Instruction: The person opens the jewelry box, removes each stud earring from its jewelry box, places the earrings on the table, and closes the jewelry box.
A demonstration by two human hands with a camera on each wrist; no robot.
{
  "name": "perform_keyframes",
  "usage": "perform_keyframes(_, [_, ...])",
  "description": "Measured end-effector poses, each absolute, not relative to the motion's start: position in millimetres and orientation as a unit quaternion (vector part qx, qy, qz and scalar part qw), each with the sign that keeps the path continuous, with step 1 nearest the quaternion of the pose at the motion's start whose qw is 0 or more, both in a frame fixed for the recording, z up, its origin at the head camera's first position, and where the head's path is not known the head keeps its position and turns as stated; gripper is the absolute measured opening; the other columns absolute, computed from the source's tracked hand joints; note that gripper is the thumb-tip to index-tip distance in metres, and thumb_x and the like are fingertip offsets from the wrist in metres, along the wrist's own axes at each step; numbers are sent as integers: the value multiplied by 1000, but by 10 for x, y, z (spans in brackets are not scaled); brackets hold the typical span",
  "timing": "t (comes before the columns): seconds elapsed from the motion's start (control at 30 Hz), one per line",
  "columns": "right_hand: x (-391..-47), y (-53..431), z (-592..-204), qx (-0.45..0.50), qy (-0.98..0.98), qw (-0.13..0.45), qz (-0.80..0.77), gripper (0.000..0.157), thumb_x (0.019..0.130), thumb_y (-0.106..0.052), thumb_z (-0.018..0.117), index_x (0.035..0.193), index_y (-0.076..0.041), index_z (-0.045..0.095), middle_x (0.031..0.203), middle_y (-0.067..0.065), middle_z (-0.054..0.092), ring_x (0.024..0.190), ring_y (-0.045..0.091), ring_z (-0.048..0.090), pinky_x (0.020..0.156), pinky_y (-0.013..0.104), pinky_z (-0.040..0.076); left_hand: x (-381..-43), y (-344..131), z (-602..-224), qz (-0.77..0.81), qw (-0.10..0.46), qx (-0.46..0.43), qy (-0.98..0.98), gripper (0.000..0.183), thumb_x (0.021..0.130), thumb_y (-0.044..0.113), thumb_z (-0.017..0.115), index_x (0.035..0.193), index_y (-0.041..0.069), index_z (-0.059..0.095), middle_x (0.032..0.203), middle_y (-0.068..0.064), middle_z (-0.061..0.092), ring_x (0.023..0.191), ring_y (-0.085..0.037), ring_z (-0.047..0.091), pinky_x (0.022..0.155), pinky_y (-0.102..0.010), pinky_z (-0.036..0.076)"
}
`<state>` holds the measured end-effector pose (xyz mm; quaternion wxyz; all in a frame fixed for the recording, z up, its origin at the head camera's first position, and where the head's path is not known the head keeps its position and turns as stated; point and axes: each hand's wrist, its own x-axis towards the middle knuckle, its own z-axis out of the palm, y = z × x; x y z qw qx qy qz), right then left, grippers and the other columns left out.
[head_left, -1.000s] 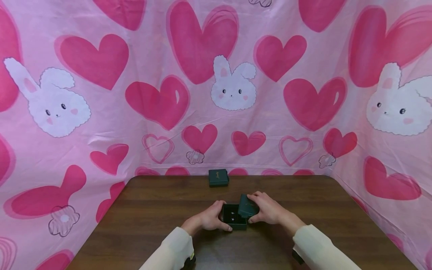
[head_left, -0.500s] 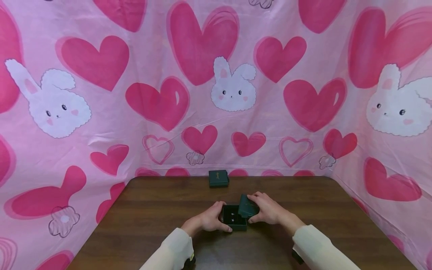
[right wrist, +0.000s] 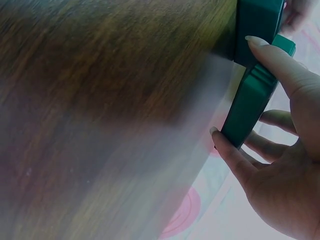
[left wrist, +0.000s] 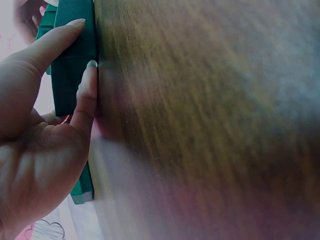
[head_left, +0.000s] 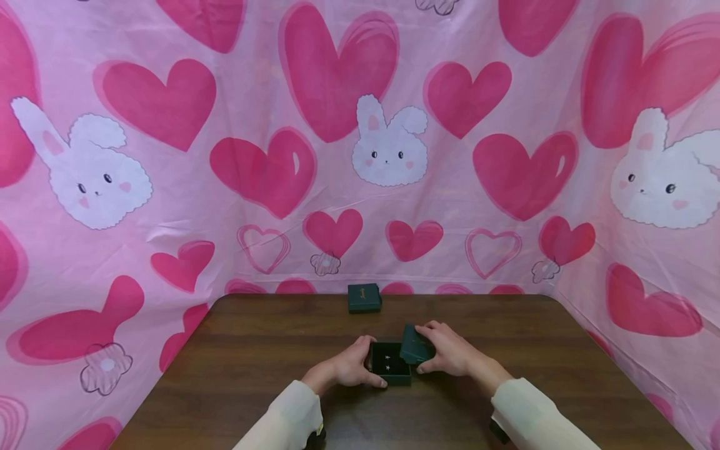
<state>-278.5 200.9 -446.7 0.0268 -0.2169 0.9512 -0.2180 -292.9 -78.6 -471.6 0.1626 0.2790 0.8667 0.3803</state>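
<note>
A dark green jewellery box base (head_left: 399, 379) sits on the table with its black lining showing. Two small silvery star-like pieces, probably earrings (head_left: 387, 358), lie on that lining. My left hand (head_left: 353, 362) grips the base from its left side, thumb at the front wall and fingers at the back. In my right hand (head_left: 452, 351) is the green box lid (head_left: 413, 345), held tilted over the right edge of the base. The right wrist view shows the thumb and fingers spread around the lid (right wrist: 250, 102). The left wrist view shows the thumb on the base (left wrist: 75, 45).
A second dark green box (head_left: 364, 298), with gold lettering on top, stands at the back of the brown wooden table (head_left: 270, 331). A pink cloth (head_left: 388, 200) printed with hearts and rabbits hangs behind the table and along both sides.
My right hand has shifted slightly to the right with the lid, uncovering a little more of the base's lining. The left hand and the base stay in place.
</note>
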Motion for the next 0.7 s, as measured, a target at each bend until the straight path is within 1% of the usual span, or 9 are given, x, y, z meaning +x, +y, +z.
perform_keyframes(0.3, [-2774,2027,-4455,-217,951,23,-218,84,75,-36,91,142,0,56,131,16,56,117,34,52,100,57,48,-2928,-786,-4708,380,159,282,866,76,79,23,89,135,4,42,104,-4,47,90,-16,50,82,-31,44])
perform_keyframes(0.7, [-2750,2039,-4449,-203,955,24,-216,84,74,-35,92,142,-1,56,133,16,55,117,34,51,98,57,49,-2921,-788,-4714,379,162,280,867,75,79,23,90,134,5,42,103,-4,48,89,-16,50,81,-31,44])
